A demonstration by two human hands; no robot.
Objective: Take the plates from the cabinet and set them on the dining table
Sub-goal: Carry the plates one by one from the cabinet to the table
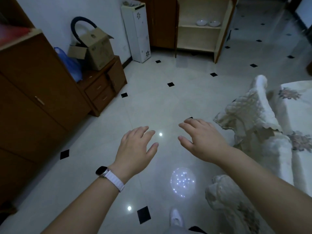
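Far ahead stands an open wooden cabinet (219,39) with pale shelves. Two white plates sit side by side on its middle shelf, one on the left (201,22) and one on the right (214,23). My left hand (136,149), with a white-strapped watch on the wrist, and my right hand (200,139) are stretched out palm down over the tiled floor, fingers apart and holding nothing. Both hands are well short of the cabinet. The dining table (297,102), under a flowered cloth, is at the right edge.
Cloth-covered chairs (249,112) stand on the right beside the table. A brown cupboard (33,102) and a low drawer unit (104,88) with cardboard boxes line the left wall. A white narrow unit (137,31) stands left of the cabinet. Glossy floor (152,102) lies between.
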